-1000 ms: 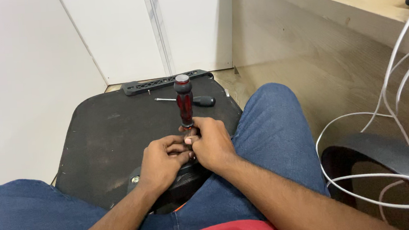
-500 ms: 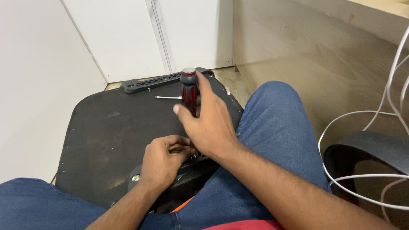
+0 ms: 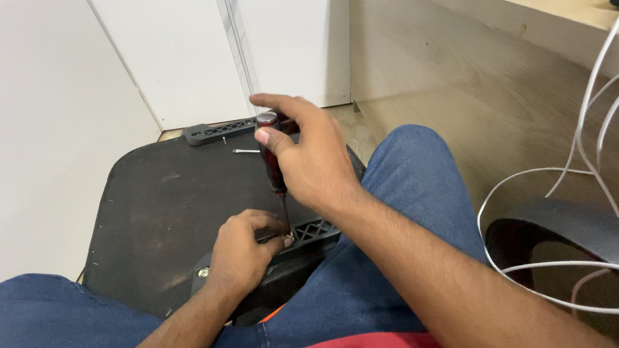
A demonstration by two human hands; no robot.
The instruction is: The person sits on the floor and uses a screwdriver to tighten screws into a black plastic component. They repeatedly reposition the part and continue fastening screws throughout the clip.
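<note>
My right hand (image 3: 316, 159) grips the red and black handle of a screwdriver (image 3: 272, 162), held upright with its shaft running down to a black plastic bracket (image 3: 314, 230) at the near edge of a black seat base (image 3: 165, 207). My left hand (image 3: 242, 249) rests on the bracket, fingers pinched around the screwdriver tip where it meets the part. Whether a screw sits under the tip is hidden by the fingers.
A second black bracket (image 3: 214, 131) and another screwdriver's metal shaft (image 3: 245, 151) lie at the far edge of the seat base. White cables (image 3: 547, 199) loop over a dark chair armrest (image 3: 587, 237) at right. A wooden panel rises behind it.
My right hand climbed from the screwdriver's lower shaft up to its handle and closed around it. The left hand stayed at the tip.
</note>
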